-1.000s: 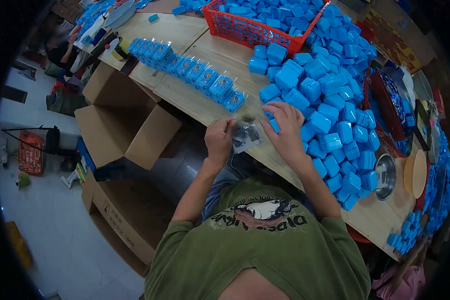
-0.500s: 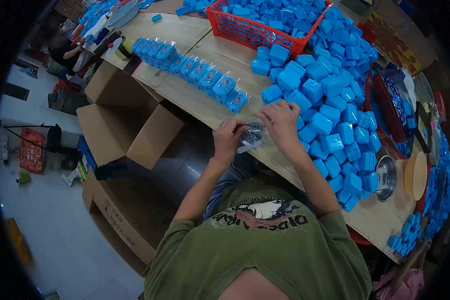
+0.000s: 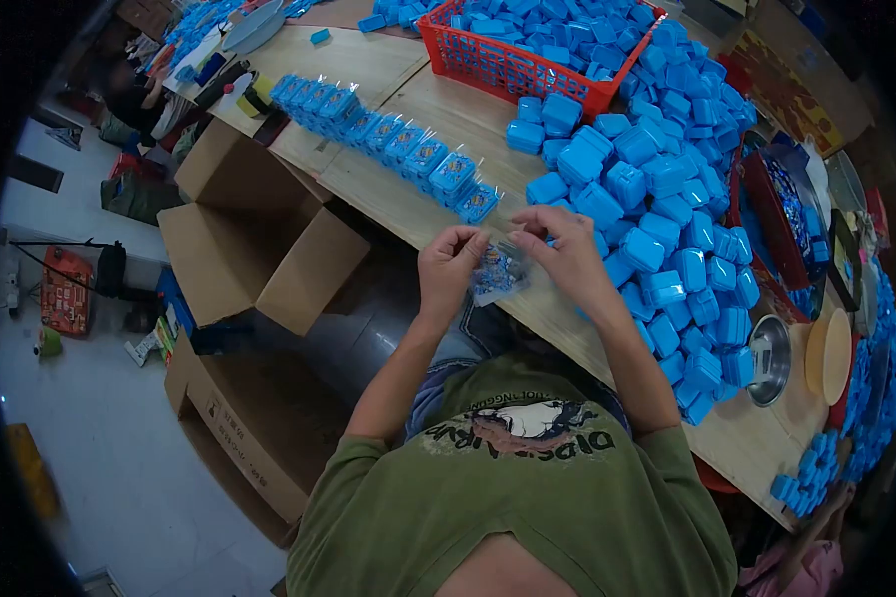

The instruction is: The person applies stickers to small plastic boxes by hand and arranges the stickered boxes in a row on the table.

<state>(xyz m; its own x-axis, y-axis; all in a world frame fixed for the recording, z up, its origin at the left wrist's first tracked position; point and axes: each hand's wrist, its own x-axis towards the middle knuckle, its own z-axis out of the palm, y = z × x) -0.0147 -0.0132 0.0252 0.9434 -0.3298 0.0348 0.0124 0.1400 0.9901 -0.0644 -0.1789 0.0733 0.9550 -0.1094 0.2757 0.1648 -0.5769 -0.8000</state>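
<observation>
A small clear plastic bag (image 3: 498, 276) with a blue printed pattern hangs between my hands at the table's front edge. My left hand (image 3: 450, 271) pinches its upper left edge between thumb and fingers. At the upper right corner, my right hand (image 3: 565, 253) has its thumb and bent fingers closed on the bag; the fingertips partly hide the grip. Just beyond, a row of packed blue boxes (image 3: 426, 159) in clear wrapping runs away to the left. Right of my right hand lies a big heap of plain blue plastic boxes (image 3: 662, 214).
A red basket (image 3: 513, 80) full of blue boxes stands at the back. Open cardboard cartons (image 3: 299, 269) sit on the floor to the left. A metal bowl (image 3: 770, 360) and an orange basin (image 3: 828, 356) are at the right. Another person (image 3: 134, 99) is at the far left.
Both hands have shifted, and the bag now hangs more upright with its printed side showing. My left fingers have moved up to its top edge. The view has moved slightly.
</observation>
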